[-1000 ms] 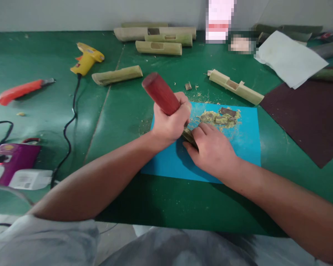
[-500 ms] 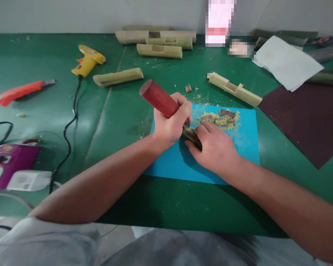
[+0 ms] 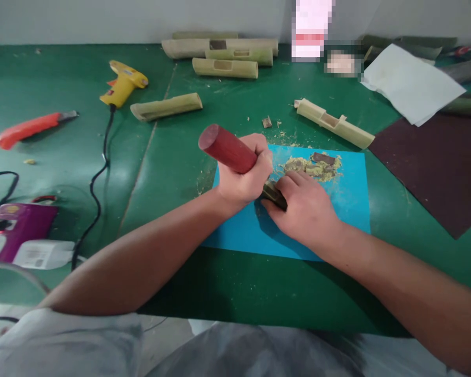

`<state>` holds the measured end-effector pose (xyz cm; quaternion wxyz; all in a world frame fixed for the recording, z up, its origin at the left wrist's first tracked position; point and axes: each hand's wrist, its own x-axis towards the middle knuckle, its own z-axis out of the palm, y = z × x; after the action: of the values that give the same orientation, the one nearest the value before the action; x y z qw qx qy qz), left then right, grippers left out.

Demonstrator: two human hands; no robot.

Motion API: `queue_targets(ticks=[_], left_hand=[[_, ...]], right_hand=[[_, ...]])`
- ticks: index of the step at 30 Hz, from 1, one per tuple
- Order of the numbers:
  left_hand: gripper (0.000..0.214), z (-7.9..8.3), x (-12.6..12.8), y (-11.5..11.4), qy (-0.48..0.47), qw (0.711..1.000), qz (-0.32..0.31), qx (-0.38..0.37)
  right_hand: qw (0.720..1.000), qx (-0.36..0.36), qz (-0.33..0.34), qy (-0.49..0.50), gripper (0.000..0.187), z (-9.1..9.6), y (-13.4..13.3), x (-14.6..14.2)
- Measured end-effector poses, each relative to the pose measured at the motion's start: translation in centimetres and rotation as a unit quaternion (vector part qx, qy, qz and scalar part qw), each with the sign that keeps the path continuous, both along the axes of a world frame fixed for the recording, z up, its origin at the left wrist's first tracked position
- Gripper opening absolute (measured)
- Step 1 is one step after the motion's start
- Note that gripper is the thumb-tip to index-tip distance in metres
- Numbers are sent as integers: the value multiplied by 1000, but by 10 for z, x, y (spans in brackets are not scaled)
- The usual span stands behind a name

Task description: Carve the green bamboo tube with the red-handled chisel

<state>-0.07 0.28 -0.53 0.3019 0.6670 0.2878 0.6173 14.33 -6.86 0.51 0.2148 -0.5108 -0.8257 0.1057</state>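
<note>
My left hand point(image 3: 245, 175) is closed around a tool with a thick round red handle point(image 3: 230, 149). The handle slants up to the left, and the working end is hidden by my fist. Just right of it, my right hand point(image 3: 308, 207) grips a short piece of dark green bamboo point(image 3: 273, 195) with thumb and fingers, pressing it down over a blue sheet point(image 3: 235, 238). Where the tool meets the bamboo cannot be made out. Beyond my right fingers lies a heap of yellowish shavings point(image 3: 310, 168) with small brown scraps among it.
Cut bamboo tubes point(image 3: 225, 68) lie at the back, with a notched one point(image 3: 333, 123) at right. Brown sandpaper point(image 3: 435, 167) and white paper point(image 3: 414, 84) are far right. A yellow glue gun point(image 3: 121, 86), red-handled cutter point(image 3: 31, 128) and purple power strip point(image 3: 23, 225) stay left.
My left hand has turned slightly, and the red handle's top end has dropped a little. My right hand keeps its hold on the bamboo. The view has shifted slightly.
</note>
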Motion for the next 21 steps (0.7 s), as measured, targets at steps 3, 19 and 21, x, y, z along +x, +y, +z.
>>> queue_targets(ticks=[3,19,21], left_hand=[[40,-1,2,-1,-54,998,-11,-29],[51,-4,6,4,-105,992,-13,-70],[58,-7,4,6,-90,995,-31,-44]], right_hand=[[1000,-16,-10,17,15,0,0,2],[999,-23,-24,5,16,0,-2,3],[999,-24,-22,3,16,0,-2,4]])
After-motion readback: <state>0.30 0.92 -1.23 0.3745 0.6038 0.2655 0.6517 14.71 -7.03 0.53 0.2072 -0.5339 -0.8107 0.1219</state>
